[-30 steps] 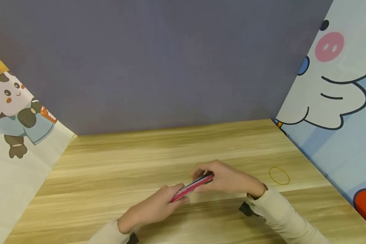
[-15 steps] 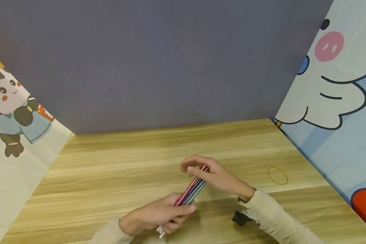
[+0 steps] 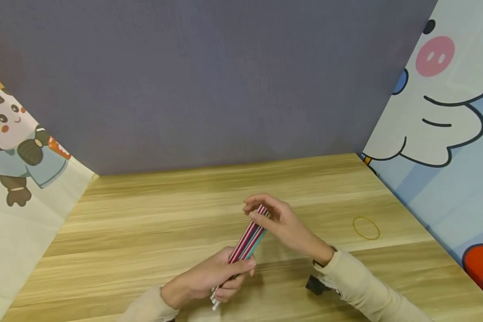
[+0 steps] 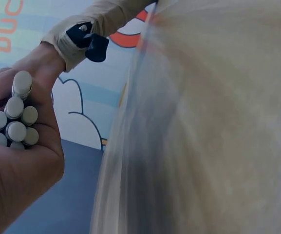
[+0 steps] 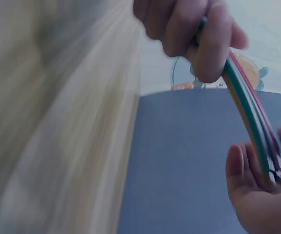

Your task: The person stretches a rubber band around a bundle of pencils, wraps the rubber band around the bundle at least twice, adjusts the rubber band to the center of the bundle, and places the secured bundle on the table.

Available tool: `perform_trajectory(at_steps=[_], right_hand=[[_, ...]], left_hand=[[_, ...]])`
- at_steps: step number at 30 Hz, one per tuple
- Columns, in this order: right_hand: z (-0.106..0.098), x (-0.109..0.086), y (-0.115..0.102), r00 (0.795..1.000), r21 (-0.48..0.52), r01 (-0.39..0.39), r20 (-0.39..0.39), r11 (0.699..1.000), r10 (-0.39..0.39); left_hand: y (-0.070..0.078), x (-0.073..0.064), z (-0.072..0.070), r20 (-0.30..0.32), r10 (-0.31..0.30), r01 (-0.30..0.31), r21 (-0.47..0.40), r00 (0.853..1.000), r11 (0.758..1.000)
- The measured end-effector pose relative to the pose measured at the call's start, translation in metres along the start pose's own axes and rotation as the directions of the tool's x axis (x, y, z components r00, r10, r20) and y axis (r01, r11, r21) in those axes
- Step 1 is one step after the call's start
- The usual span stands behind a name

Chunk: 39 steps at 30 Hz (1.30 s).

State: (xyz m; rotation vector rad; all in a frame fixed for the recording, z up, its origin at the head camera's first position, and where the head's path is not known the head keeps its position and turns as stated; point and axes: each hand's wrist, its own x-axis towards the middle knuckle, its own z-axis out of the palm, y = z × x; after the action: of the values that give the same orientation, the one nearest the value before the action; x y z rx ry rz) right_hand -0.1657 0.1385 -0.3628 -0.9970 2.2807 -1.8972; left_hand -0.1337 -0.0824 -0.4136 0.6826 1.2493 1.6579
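Note:
My left hand (image 3: 215,275) grips a bundle of several pencils (image 3: 247,241) near its lower end, thumb across the front. The pencils are red, navy and teal with white stripes, slanting up to the right. White round ends (image 4: 16,131) show in a cluster in the left wrist view. My right hand (image 3: 287,226) is cupped round the bundle's upper end, its fingers loosely bent. In the right wrist view the pencil tips (image 5: 275,175) lie against the right palm, thumb and fingers spread apart. A yellow rubber band (image 3: 353,227) lies on the table to the right.
The wood-grain table (image 3: 145,214) ends at a grey-blue wall (image 3: 225,89) behind. Cartoon-printed panels stand at the left (image 3: 8,241) and right (image 3: 446,192). A small black device (image 3: 315,285) is strapped at the right wrist.
The bundle has turned from lying low to slanting upward, its striped faces now in view. Most recently both hands have risen slightly with it. The rubber band has stayed in place.

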Motion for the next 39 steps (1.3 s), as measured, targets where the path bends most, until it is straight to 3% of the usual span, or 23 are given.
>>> perform_trajectory(at_steps=[4, 9, 17, 23, 31, 39], right_hand=[[0.004, -0.001, -0.001, 1.0, -0.061, 0.01, 0.02, 0.998, -0.008], [0.011, -0.001, 0.001, 0.999, -0.098, 0.008, 0.048, 0.995, -0.003], [0.002, 0.003, 0.001, 0.998, 0.104, -0.002, 0.056, 0.995, -0.004], [0.0, 0.002, 0.003, 0.999, 0.051, -0.022, 0.027, 0.998, 0.021], [0.009, 0.001, 0.002, 1.0, 0.099, 0.003, 0.013, 0.995, -0.004], [0.014, -0.003, -0.001, 0.997, 0.02, 0.015, 0.081, 1.0, -0.016]], left_hand=[[0.001, 0.0, -0.001, -0.038, 0.032, -0.033, -0.019, 0.999, 0.999], [0.0, 0.001, 0.0, -0.025, 0.055, -0.055, -0.01, 0.998, 0.998], [0.004, -0.002, -0.003, -0.018, 0.078, -0.078, -0.009, 0.997, 0.997], [0.004, -0.002, -0.006, 0.021, 0.142, -0.141, -0.023, 0.99, 0.99], [-0.002, 0.003, -0.001, 0.015, 0.132, -0.131, -0.059, 0.991, 0.99], [-0.003, 0.0, 0.004, -0.03, 0.062, -0.064, -0.052, 0.998, 0.997]])
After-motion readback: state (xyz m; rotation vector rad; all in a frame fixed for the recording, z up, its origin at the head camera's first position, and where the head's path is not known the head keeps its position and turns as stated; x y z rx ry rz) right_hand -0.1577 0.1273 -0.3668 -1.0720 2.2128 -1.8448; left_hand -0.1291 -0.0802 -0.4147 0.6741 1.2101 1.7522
